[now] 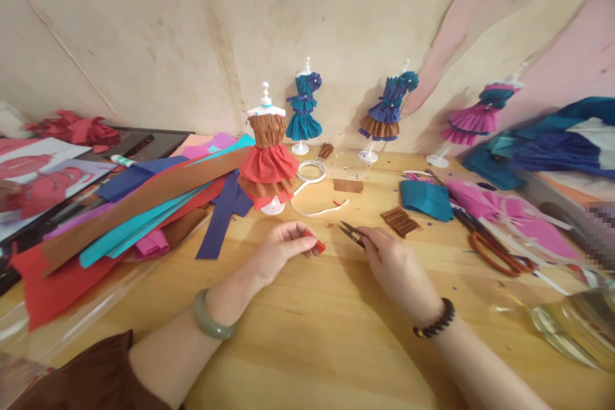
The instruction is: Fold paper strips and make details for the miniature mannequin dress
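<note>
My left hand [288, 245] pinches a small piece of red crepe paper [319, 245] that shows at the fingertips. A pair of small dark thread snips [353, 234] is gripped in my right hand [396, 266], blades parted and pointing left towards the red piece without touching it. Just behind my left hand stands a miniature dress form [266, 102] in a pleated brown top and a tiered red and brown skirt [268, 170]. A roll of white double-sided tape [311, 171] lies to its right, its loose end curling forward.
Against the wall stand several dressed miniature forms, one in teal [303, 102]. Long crepe strips [144, 211] cover the left side. Pleated brown paper [400, 221], folded teal paper [426, 200], orange-handled scissors [500, 255] and a glass vessel [576, 327] lie on the right.
</note>
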`<state>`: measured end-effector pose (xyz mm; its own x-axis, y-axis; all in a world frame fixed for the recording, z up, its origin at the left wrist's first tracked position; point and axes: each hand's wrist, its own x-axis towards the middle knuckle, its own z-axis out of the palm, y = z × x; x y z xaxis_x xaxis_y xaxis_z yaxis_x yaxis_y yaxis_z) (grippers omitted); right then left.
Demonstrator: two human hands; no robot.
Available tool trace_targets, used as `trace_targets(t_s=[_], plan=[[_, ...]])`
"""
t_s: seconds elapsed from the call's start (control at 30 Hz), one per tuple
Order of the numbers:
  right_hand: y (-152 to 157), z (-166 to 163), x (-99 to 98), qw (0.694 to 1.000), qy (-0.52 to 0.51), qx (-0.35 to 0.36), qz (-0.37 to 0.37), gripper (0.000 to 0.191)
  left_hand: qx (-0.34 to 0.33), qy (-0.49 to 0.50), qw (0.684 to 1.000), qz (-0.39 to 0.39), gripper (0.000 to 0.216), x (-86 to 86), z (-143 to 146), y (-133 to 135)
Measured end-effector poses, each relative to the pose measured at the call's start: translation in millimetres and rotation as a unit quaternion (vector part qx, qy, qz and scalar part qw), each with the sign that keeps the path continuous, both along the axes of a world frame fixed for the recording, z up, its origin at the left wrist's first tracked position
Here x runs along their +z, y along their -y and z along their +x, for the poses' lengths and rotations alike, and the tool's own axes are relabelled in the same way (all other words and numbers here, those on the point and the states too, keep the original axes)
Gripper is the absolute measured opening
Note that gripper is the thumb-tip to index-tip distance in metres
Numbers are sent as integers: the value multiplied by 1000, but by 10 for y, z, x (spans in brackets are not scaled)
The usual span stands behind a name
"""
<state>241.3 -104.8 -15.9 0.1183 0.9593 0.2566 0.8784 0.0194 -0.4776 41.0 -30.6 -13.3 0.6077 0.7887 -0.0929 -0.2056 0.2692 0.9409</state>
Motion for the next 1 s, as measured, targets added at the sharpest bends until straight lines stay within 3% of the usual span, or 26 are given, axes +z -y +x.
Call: trace_targets(t_s=[0.1,0.2,0.53,1.0], plan=[[24,-86,78,973,-222,42,-40,29,23,27,999,-6,13,-24,-9,-20],[65,-173,164,940,-315,72,-106,32,52,42,998,-10,12,-51,-23,-42],[100,-243,214,929,-329,99,-136,36,29,47,998,1,9,-24,-33,-31],[99,-285,208,929,-328,119,-120,35,3,54,998,-11,15,8,-19,-11]])
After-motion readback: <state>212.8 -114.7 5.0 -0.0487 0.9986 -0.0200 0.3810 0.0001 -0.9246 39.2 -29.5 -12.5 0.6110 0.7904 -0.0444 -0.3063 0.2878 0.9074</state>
